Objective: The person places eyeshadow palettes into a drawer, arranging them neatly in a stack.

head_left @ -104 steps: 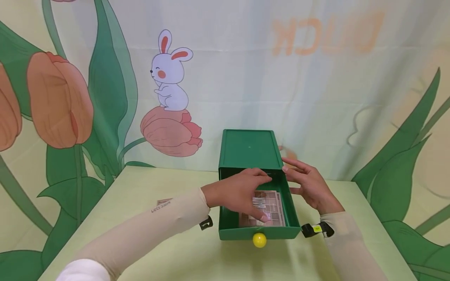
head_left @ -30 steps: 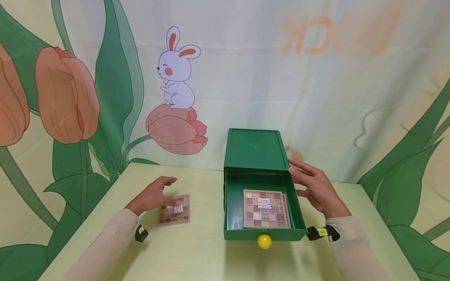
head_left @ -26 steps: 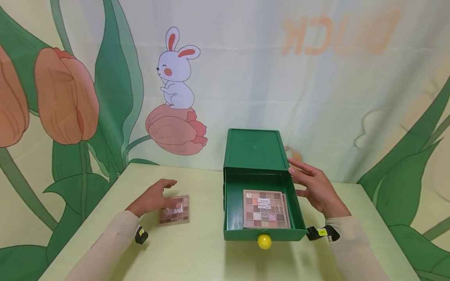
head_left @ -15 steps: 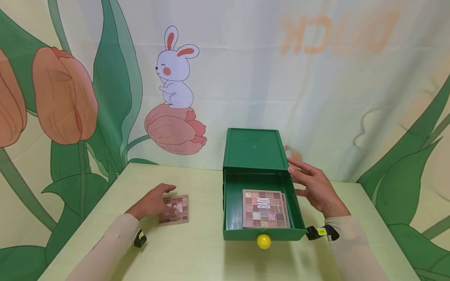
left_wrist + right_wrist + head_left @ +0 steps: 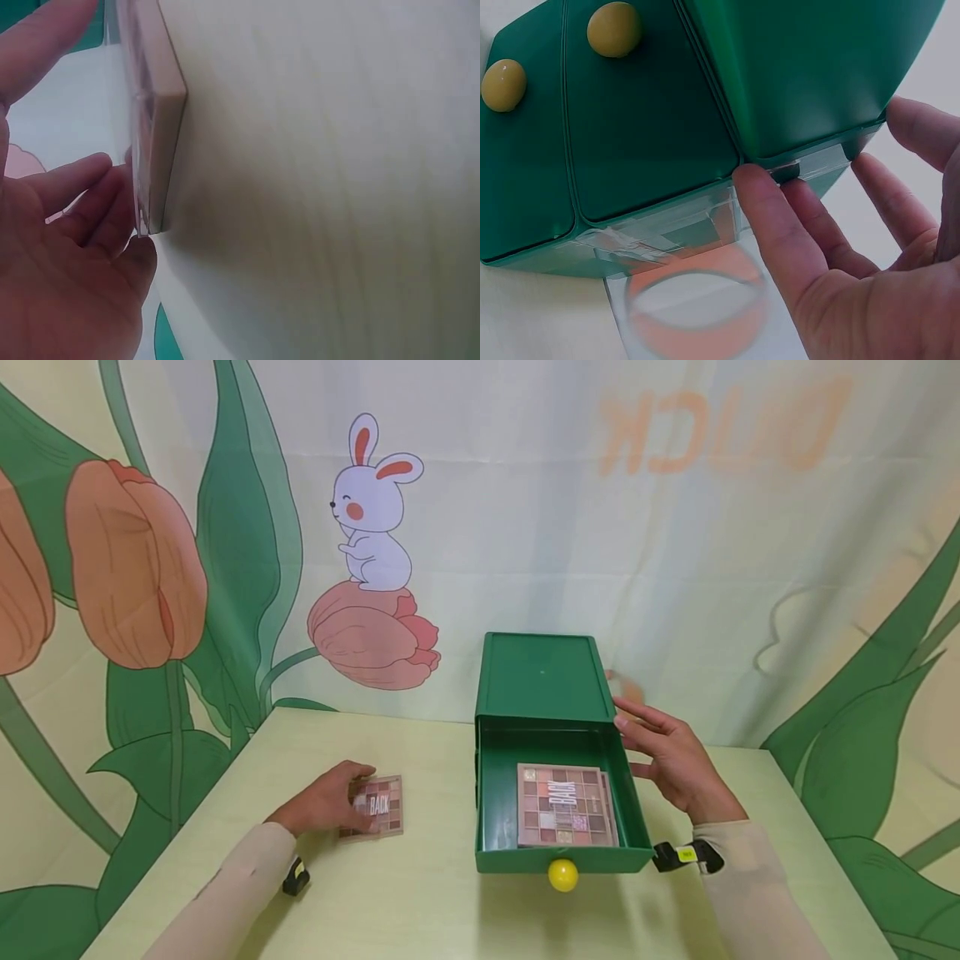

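A makeup palette point(image 5: 386, 806) with a see-through lid marked "BACK" lies flat on the table. My left hand point(image 5: 326, 797) spans it from the left, thumb over its near part and fingers by its far edge. In the left wrist view the palette's edge point(image 5: 161, 150) stands beside the left hand point(image 5: 67, 217), thumb apart from the fingers. My right hand point(image 5: 675, 760) rests its extended fingertips on the right side of a green drawer cabinet point(image 5: 546, 677). The cabinet's top drawer point(image 5: 498, 827) is pulled out, with stacked palettes point(image 5: 566, 810) inside.
A yellow knob point(image 5: 563, 875) sticks out from the drawer's front. Below it, the right wrist view shows closed drawers with yellow knobs point(image 5: 615, 30). Clear tape point(image 5: 667, 236) runs on the cabinet's side. A printed curtain point(image 5: 525, 527) hangs behind the table point(image 5: 420, 902).
My left hand has moved from over the drawer to the palette on the left, then lowered onto it over the last second. The right hand stays at the cabinet's side.
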Available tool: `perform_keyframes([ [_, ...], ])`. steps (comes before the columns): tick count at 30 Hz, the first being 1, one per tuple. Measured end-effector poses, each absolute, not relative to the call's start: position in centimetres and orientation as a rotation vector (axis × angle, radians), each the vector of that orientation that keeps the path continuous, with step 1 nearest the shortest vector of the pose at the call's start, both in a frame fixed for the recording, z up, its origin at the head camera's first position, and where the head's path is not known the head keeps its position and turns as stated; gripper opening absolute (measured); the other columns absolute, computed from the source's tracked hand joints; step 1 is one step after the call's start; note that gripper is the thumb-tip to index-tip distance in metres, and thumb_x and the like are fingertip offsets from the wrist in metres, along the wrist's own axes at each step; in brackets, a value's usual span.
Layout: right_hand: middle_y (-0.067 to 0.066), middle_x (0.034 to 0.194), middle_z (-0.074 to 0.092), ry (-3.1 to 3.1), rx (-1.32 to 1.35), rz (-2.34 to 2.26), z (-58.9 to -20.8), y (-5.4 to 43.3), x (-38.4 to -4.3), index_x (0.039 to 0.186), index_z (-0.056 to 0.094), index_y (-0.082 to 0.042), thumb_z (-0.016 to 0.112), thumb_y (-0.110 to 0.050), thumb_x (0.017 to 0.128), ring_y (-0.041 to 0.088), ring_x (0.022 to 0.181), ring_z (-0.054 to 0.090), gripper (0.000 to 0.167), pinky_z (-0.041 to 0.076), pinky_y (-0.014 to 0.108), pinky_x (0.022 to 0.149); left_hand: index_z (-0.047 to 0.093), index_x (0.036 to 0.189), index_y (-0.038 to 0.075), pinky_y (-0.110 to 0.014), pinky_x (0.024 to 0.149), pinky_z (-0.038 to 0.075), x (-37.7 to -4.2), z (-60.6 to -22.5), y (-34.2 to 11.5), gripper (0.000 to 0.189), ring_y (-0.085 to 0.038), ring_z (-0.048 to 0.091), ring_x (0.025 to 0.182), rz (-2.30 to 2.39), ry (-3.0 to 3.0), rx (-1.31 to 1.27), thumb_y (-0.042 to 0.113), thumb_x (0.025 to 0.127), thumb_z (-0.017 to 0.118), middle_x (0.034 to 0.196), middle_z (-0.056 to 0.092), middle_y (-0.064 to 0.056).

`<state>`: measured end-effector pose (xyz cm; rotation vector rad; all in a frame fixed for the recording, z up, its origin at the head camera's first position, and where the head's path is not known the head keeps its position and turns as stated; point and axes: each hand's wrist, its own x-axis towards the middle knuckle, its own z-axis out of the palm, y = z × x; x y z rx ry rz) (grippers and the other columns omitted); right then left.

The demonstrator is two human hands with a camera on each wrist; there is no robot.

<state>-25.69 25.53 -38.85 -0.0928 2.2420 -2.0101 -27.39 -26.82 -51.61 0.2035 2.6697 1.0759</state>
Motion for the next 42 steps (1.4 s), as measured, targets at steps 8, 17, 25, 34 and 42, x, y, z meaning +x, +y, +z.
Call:
perform_keyframes([
  [8,-0.011,0.132,0.066,2.244,-0.095,-2.008,-38.8,25.5,-25.6,0.16,0.049,-0.025,0.069,-0.049,0.101,0.019,0.115,0.069,0.067,0.06,0.056,0.1,0.046,0.156,0.001,-0.056,0.118,0.045,-27.1,-51.6,-26.4,0.118,-0.029,0.052,0.131,0.864,2.739,0.282,0.046,0.063,0.103,0.149,0.05,-0.014],
  [17,-0.01,0.135,0.066,2.27,-0.094,-1.995,-38.9,25.5,-25.6,0.16,0.049,-0.026,0.068,-0.051,0.101,0.017,0.115,0.07,0.067,0.058,0.06,0.102,0.043,0.158,0.001,-0.056,0.114,0.049,-26.5,-51.6,-25.8,0.124,-0.03,0.046,0.131,0.676,2.794,0.331,0.05,0.061,0.102,0.15,0.046,-0.015],
  [25,-0.01,0.134,0.067,2.277,-0.099,-1.986,-39.0,25.3,-25.6,0.159,0.05,-0.026,0.067,-0.052,0.101,0.017,0.113,0.071,0.066,0.058,0.061,0.102,0.047,0.155,0.0,-0.054,0.113,0.05,-26.1,-51.6,-25.6,0.118,-0.029,0.047,0.128,0.644,2.826,0.336,0.045,0.062,0.103,0.144,0.049,-0.013],
  [34,-0.011,0.131,0.068,2.264,-0.099,-1.994,-39.0,25.2,-25.6,0.16,0.049,-0.026,0.069,-0.051,0.1,0.017,0.112,0.071,0.068,0.061,0.053,0.098,0.046,0.156,0.001,-0.053,0.11,0.052,-26.2,-51.4,-25.8,0.118,-0.026,0.048,0.125,0.669,2.823,0.315,0.047,0.062,0.102,0.143,0.051,-0.011],
  [42,-0.008,0.138,0.064,2.286,-0.094,-1.97,-38.8,25.5,-25.5,0.161,0.048,-0.026,0.068,-0.053,0.1,0.02,0.117,0.067,0.069,0.061,0.053,0.099,0.046,0.156,0.0,-0.051,0.109,0.053,-26.5,-49.5,-26.3,0.112,-0.027,0.05,0.123,0.706,2.823,0.323,0.043,0.067,0.099,0.144,0.051,-0.013],
])
